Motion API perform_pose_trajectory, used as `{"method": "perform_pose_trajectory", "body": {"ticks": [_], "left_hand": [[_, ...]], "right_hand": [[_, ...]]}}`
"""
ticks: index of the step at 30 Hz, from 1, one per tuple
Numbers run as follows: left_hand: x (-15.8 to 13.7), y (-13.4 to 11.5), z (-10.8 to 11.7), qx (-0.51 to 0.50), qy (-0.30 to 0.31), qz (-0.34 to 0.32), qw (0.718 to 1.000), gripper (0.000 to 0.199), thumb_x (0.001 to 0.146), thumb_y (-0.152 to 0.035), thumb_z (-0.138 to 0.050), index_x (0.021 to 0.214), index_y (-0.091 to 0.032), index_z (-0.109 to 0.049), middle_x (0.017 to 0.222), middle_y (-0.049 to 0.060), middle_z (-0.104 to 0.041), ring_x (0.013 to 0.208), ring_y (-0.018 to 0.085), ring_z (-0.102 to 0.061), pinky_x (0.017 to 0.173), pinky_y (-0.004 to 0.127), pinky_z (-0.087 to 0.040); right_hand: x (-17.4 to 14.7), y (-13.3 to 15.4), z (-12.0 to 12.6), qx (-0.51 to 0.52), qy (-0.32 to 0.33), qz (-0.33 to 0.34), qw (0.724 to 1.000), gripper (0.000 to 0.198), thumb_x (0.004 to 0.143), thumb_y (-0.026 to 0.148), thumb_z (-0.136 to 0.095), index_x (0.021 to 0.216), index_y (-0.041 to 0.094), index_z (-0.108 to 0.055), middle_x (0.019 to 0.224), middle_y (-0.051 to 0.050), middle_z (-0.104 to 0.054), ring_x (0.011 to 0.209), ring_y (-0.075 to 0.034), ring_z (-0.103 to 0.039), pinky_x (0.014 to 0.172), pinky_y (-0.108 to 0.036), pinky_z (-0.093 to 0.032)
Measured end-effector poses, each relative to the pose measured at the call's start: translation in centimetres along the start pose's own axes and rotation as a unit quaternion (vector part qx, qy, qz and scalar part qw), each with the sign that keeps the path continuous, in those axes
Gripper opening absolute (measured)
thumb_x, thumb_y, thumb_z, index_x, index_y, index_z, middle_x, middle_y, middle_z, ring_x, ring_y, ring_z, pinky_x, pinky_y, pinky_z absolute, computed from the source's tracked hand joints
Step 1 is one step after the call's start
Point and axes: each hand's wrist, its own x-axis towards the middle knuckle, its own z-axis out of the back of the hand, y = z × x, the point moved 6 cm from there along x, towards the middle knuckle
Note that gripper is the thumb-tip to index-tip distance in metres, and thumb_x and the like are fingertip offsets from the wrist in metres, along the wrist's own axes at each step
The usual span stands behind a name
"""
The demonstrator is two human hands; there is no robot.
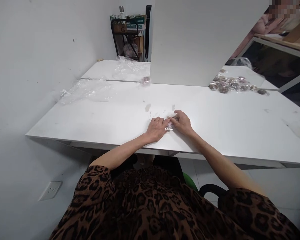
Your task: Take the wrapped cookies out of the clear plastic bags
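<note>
2 hands (156, 129) (183, 124) at apparently 1 packet (169, 126)

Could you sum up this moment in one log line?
left hand: touching small packet | right hand: touching same packet | white table: wrapped pieces far right, clear plastic left

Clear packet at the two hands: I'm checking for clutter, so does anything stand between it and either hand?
Nothing visible does. The left hand and right hand both touch the clear packet, though they partly hide it.
</note>
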Motion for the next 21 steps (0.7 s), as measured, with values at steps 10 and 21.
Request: {"method": "perform_pose_trajectory", "body": {"ticks": [10, 21], "left_hand": [[0.6, 3.5, 1.3, -0.41, -0.109, 0.157, 0.892, 0.045, 0.102, -0.064, -0.054, 0.106, -0.019, -0.056, 0.089, 0.005, -0.07, 0.073, 0.019, -0.073, 0.069, 0.03, -0.054], [2.4, -2.2, -1.0, -0.661, -0.031, 0.127, 0.739, 0.084, 0.092, -0.091, -0.035, 0.105, -0.016, -0.069, 0.07, 0.006, -0.067, 0.051, 0.016, -0.061, 0.049, 0.032, -0.053]], "right_hand": [[-1.4, -0.4, 1.1, 0.488, -0.086, -0.15, 0.856, 0.074, 0.044, 0.059, -0.1, 0.096, 0.021, -0.063, 0.072, 0.004, -0.061, 0.064, -0.013, -0.057, 0.057, -0.027, -0.046], [-4.5, 4.2, -1.0, 0.562, -0.173, -0.138, 0.797, 0.067, 0.06, 0.069, -0.093, 0.091, 0.025, -0.054, 0.072, 0.007, -0.056, 0.053, -0.009, -0.048, 0.04, -0.024, -0.035]]}}
